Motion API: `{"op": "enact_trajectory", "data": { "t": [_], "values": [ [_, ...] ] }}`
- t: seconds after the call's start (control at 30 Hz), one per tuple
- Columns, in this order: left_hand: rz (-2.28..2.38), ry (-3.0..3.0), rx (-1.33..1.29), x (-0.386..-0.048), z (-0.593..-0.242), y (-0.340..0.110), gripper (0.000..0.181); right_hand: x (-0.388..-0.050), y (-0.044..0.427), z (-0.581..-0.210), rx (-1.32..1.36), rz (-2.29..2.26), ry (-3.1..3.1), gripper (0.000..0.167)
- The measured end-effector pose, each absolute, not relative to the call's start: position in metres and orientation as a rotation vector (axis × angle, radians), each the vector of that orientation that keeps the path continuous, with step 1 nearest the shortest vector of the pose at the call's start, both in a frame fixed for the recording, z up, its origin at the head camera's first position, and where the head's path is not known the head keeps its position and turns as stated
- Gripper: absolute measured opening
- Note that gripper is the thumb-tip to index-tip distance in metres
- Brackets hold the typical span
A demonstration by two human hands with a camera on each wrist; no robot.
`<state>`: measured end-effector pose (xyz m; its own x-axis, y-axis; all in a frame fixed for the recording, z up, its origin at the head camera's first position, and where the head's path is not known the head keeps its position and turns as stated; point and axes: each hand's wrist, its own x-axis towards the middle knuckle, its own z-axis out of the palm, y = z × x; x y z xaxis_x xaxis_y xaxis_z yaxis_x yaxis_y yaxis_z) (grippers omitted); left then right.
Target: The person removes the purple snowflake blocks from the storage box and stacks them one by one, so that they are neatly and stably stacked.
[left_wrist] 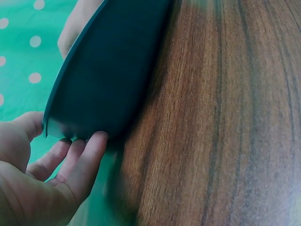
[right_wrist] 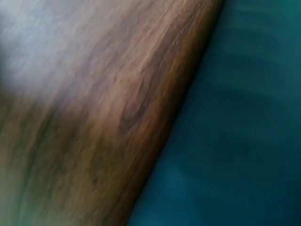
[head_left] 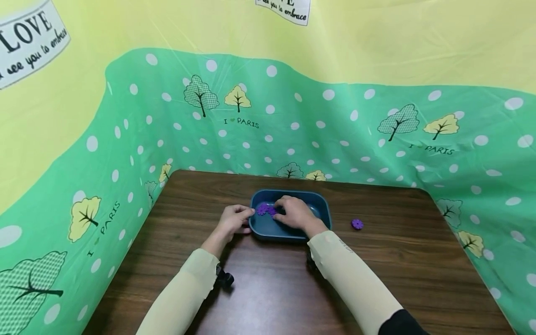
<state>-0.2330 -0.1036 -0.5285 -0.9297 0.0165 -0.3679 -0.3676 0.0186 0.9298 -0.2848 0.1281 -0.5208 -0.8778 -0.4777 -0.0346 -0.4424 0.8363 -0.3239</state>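
A dark blue rectangular tray (head_left: 272, 229) stands on the table, with several purple flower-shaped discs (head_left: 262, 209) at its left end. My left hand (head_left: 232, 219) holds that end. In the left wrist view its thumb is at the rim and its fingertips (left_wrist: 98, 137) touch the outer wall of the tray (left_wrist: 103, 70). Reaching in over the near right side, my right hand (head_left: 296, 214) pinches a purple disc (head_left: 271, 211) beside the others. The right wrist view shows the tray's outer wall (right_wrist: 225, 141) but not the hand.
One more purple disc (head_left: 357, 224) lies on the wooden table (head_left: 268, 288) to the right of the tray. A green and yellow printed cloth (head_left: 293, 111) hangs behind the table and along its left side. Black wrist cameras (head_left: 225, 279) sit under the forearms.
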Motion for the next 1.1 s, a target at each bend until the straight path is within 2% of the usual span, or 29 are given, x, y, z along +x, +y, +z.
{"op": "enact_trajectory", "data": {
  "t": [0.57,0.83,1.1],
  "values": [
    [1.989,2.019,-0.366,-0.235,-0.527,-0.104,0.031,-0.289,0.119,-0.521,-0.714,-0.343,2.886,0.032],
    [2.002,2.010,-0.356,-0.234,-0.530,-0.104,0.031,-0.289,0.119,-0.521,-0.692,-0.355,2.874,0.037],
    [2.006,2.008,-0.352,-0.234,-0.530,-0.104,0.031,-0.287,0.116,-0.520,-0.684,-0.391,2.884,0.029]
  ]
}}
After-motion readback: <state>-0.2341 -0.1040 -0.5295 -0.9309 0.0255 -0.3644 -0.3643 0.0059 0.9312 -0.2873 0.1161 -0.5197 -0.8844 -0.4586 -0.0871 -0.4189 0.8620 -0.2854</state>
